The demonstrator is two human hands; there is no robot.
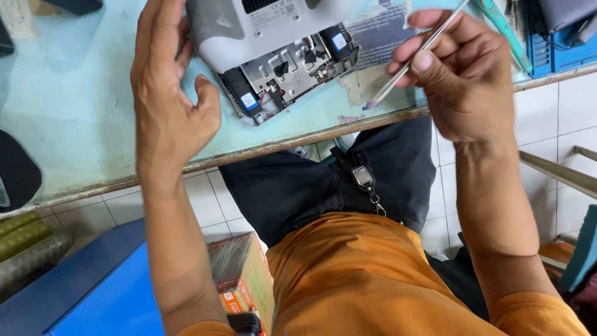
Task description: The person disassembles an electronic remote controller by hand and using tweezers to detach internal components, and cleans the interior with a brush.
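A white laptop (261,25) lies bottom-up on the pale blue glass table (74,106), its lower edge opened to bare a metal frame (292,68) with small speakers and cables. My left hand (168,93) rests flat at the laptop's left side, fingers apart, thumb near the exposed corner. My right hand (460,74) hovers to the right of the laptop and pinches a thin metal tool (410,62), whose tip points down-left toward the table edge.
A green-handled tool (507,34) and a blue tray (559,43) sit at the top right. A dark object (18,174) lies at the table's left. Below are a blue box (93,286), a cardboard carton (242,274) and white floor tiles.
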